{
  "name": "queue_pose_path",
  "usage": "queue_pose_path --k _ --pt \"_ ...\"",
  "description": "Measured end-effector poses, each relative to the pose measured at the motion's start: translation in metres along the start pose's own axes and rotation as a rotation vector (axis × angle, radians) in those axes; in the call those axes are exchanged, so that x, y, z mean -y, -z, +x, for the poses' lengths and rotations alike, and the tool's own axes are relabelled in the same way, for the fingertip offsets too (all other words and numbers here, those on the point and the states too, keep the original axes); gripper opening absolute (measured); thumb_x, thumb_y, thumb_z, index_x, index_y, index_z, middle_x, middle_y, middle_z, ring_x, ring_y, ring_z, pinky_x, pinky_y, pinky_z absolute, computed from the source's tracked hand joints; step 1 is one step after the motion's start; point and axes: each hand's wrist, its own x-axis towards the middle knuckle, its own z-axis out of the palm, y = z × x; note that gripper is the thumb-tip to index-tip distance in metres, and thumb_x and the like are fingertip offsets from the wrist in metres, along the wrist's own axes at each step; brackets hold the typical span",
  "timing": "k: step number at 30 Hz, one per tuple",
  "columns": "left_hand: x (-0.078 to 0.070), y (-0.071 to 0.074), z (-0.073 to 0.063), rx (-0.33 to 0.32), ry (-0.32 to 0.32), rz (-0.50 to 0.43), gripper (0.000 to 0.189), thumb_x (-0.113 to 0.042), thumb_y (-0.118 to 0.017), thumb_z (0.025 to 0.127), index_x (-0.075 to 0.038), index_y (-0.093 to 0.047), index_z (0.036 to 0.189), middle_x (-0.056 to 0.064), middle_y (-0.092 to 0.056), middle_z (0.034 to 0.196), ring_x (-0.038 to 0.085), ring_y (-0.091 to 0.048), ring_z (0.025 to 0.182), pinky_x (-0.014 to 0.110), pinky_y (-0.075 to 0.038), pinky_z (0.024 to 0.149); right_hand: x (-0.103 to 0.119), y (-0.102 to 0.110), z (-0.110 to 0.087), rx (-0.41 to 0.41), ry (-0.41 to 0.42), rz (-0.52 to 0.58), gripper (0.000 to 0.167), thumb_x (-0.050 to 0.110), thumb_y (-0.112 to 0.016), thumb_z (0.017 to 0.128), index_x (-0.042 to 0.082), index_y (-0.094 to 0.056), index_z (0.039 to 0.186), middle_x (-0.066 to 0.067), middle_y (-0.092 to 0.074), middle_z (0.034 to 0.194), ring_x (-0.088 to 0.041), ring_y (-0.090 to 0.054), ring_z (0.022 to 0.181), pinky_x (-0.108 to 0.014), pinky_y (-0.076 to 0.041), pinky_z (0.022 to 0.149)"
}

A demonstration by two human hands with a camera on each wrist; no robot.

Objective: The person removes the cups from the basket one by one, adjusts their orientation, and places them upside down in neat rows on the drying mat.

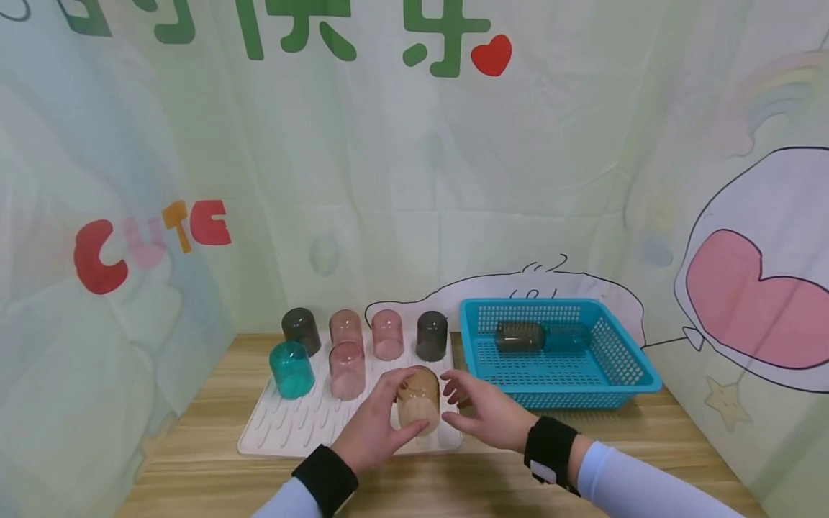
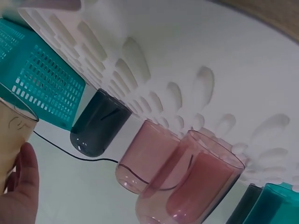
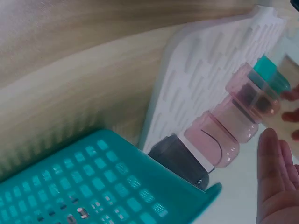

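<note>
Seeing a pale printed curtain (image 1: 550, 144) behind everything. Working on a wood-grain desk (image 1: 188, 432). Seating a blue perforated basket (image 1: 630, 370) at the desk's right rear. Laying out a white ridged mat (image 1: 285, 428) just left of the basket. Using both hands at the mat's front right part. Grasping an amber cup (image 1: 417, 411) with the left hand (image 1: 376, 421), curling thumb and fingers round it from the left, rim down. Hovering the right hand (image 1: 497, 416) just right of that cup, released, with fingers relaxed and a small gap showing in the head view. Not making out contact between amber cup and mat; cannot tell if touching. Standing six more cups mouth-down on the mat: teal cup (image 1: 291, 370) front left, pink cup (image 1: 347, 370) front middle; along the back, left to right, dark grey cup (image 1: 301, 332), peach cup (image 1: 346, 327), rose cup (image 1: 387, 335), charcoal cup (image 1: 432, 337). Resting two on their sides in the basket: smoky brown cup (image 1: 520, 337), clear blue cup (image 1: 570, 337) just right of it. Wearing a black wristband (image 1: 550, 447) on each wrist.
</note>
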Motion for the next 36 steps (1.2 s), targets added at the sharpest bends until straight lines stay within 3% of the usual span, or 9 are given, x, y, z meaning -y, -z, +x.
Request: queue_pose_path --k 7,12,17,26,36 --pt "0.011 0.002 0.011 -0.086 0.009 0.022 0.082 -0.033 -0.087 0.082 -0.028 -0.037 0.147 0.004 -0.050 0.137 0.017 -0.061 0.108 0.040 -0.061 0.092 -0.018 -0.015 -0.002 0.104 -0.031 -0.092 0.043 0.027 -0.069 0.097 0.016 -0.049 0.133 -0.007 -0.068 0.120 -0.024 -0.066 0.112 -0.041 -0.057 0.098" --pt "0.018 0.004 0.023 -0.135 0.034 0.051 0.081 -0.030 -0.088 0.080 -0.026 -0.037 0.143 0.005 -0.053 0.133 0.021 -0.061 0.114 0.040 -0.059 0.096 -0.033 -0.027 -0.004 0.221 0.023 -0.251 0.041 0.028 -0.068 0.096 0.016 -0.053 0.132 0.000 -0.069 0.122 -0.013 -0.067 0.110 -0.036 -0.056 0.099" --pt "0.023 0.006 0.032 -0.161 0.094 0.101 0.081 -0.030 -0.088 0.081 -0.021 -0.038 0.144 0.010 -0.055 0.134 0.027 -0.061 0.120 0.045 -0.057 0.100 -0.042 -0.033 -0.007 0.296 0.052 -0.319 0.041 0.027 -0.068 0.095 0.020 -0.054 0.133 0.005 -0.068 0.125 -0.007 -0.064 0.115 -0.034 -0.055 0.101" --pt "0.035 0.003 0.047 -0.160 0.181 0.211 0.085 -0.031 -0.087 0.082 -0.012 -0.036 0.148 0.016 -0.056 0.136 0.031 -0.063 0.119 0.046 -0.057 0.099 -0.036 -0.034 -0.012 0.372 0.072 -0.338 0.044 0.023 -0.071 0.094 0.019 -0.054 0.134 0.003 -0.068 0.127 -0.009 -0.063 0.119 -0.032 -0.053 0.102" --pt "0.052 -0.007 0.051 -0.129 0.235 0.284 0.085 -0.033 -0.087 0.082 -0.009 -0.036 0.146 0.019 -0.054 0.134 0.030 -0.064 0.113 0.045 -0.057 0.100 -0.037 -0.036 -0.012 0.391 0.091 -0.333 0.048 0.022 -0.071 0.093 0.015 -0.053 0.137 -0.001 -0.066 0.131 -0.011 -0.061 0.123 -0.032 -0.052 0.105"
